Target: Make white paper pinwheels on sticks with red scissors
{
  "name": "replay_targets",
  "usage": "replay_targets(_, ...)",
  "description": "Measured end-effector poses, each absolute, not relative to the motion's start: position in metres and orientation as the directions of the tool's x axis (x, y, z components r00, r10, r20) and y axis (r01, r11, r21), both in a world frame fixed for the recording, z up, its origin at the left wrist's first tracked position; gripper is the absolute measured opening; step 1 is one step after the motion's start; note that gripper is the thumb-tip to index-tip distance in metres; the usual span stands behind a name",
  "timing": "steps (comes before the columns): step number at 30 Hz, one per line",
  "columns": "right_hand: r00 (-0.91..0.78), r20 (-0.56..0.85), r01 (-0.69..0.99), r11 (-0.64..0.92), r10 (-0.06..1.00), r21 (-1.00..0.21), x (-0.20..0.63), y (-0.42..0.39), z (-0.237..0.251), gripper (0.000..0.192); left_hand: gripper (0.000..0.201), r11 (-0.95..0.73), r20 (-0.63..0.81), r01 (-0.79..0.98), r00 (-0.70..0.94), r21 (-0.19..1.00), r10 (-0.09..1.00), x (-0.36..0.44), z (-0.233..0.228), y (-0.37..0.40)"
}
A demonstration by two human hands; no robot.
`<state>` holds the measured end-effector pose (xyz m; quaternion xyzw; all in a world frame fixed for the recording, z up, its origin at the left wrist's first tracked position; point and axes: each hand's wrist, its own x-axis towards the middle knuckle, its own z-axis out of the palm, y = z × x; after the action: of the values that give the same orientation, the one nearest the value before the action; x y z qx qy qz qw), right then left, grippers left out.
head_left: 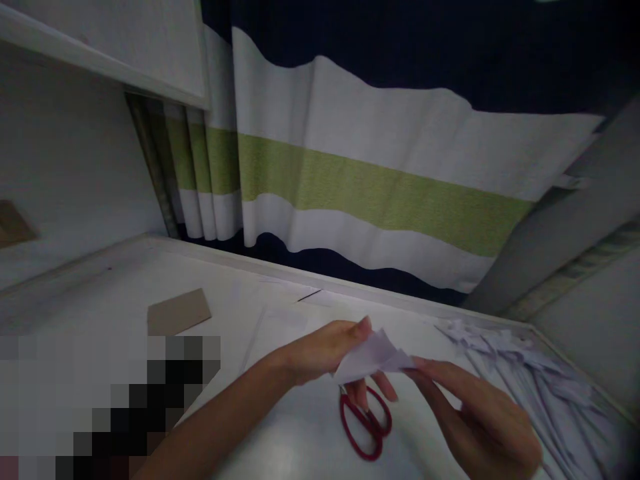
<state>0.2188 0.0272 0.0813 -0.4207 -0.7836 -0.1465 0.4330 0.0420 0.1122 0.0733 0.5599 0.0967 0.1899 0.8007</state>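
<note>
Your left hand (327,350) is curled, thumb on top and fingers below, pinching the near-left edge of the paper (373,357). Your right hand (480,417) reaches in from the lower right with fingers loosely extended; its fingertips (420,365) pinch the paper's right corner. The paper is a small folded white piece, held above the surface (115,293) between both hands, not resting on it.

Directly below it lie the scissors (365,420), red handles toward you; the blades are hidden behind your left fingers and the paper. Paper strips (530,370) are piled at the right edge, blurred, count not legible. A cardboard piece (179,311) lies flat to the left. A pixelated block covers the lower-left corner. The curtain (380,193) hangs behind. Your right wrist is cut off by the frame.
</note>
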Motion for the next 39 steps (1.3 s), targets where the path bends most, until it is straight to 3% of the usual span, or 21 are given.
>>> replay_targets(5, -0.407, 0.785, 0.7, 0.712, 0.467, -0.061, 0.231, 0.029, 0.089, 0.015, 0.05, 0.385, -0.08, -0.216, 0.778, 0.897, 0.623, 0.041, 0.076, 0.11)
replay_targets(8, -0.428, 0.787, 0.708, 0.706, 0.444, -0.013, 0.227, 0.03, 0.097, 0.014, 0.044, 0.37, -0.07, -0.263, 0.726, 0.891, 0.685, 0.039, 0.08, 0.112)
replay_targets(11, -0.427, 0.802, 0.736, 0.676, 0.418, 0.039, 0.221, 0.031, 0.099, 0.016, 0.04, 0.258, -0.06, -0.22, 0.641, 0.941, 0.765, 0.038, 0.082, 0.114)
replay_targets(14, -0.409, 0.812, 0.726, 0.688, 0.416, 0.013, 0.219, 0.033, 0.094, 0.013, 0.039, 0.056, -0.011, -0.065, 0.547, 0.996, 0.837, 0.037, 0.085, 0.114)
replay_targets(17, -0.447, 0.801, 0.718, 0.693, 0.397, 0.057, 0.22, 0.037, 0.086, 0.009, 0.037, -0.169, 0.111, 0.081, 0.476, 0.982, 0.873, 0.035, 0.088, 0.113)
replay_targets(20, -0.514, 0.746, 0.703, 0.707, 0.424, 0.082, 0.223, 0.038, 0.084, 0.014, 0.035, -0.241, 0.168, 0.12, 0.433, 0.963, 0.886, 0.032, 0.092, 0.112)
replay_targets(22, -0.505, 0.658, 0.697, 0.714, 0.559, -0.072, 0.224, 0.037, 0.086, 0.02, 0.035, -0.294, 0.202, 0.167, 0.418, 0.941, 0.886, 0.031, 0.093, 0.11)
replay_targets(25, -0.387, 0.508, 0.644, 0.62, 0.769, -0.448, 0.223, 0.034, 0.09, 0.025, 0.036, -0.445, 0.297, 0.312, 0.422, 0.84, 0.857, 0.031, 0.095, 0.107)
replay_targets(29, -0.215, 0.384, 0.405, 0.44, 0.898, -0.802, 0.219, 0.036, 0.09, 0.012, 0.033, -0.613, 0.408, 0.454, 0.474, 0.646, 0.78, 0.033, 0.094, 0.101)
replay_targets(32, -0.04, 0.258, 0.223, 0.26, 0.965, -0.94, 0.215, 0.039, 0.086, 0.011, 0.032, -0.661, 0.439, 0.477, 0.5, 0.579, 0.746, 0.036, 0.093, 0.096)
replay_targets(35, -0.01, 0.101, 0.053, 0.101, 0.995, -0.993, 0.21, 0.04, 0.082, 0.018, 0.031, -0.682, 0.439, 0.48, 0.528, 0.552, 0.727, 0.036, 0.094, 0.09)
replay_targets(39, -0.043, 0.035, -0.052, 0.033, 0.998, -0.998, 0.208, 0.036, 0.082, 0.011, 0.03, -0.603, 0.355, 0.419, 0.531, 0.679, 0.769, 0.031, 0.095, 0.081)
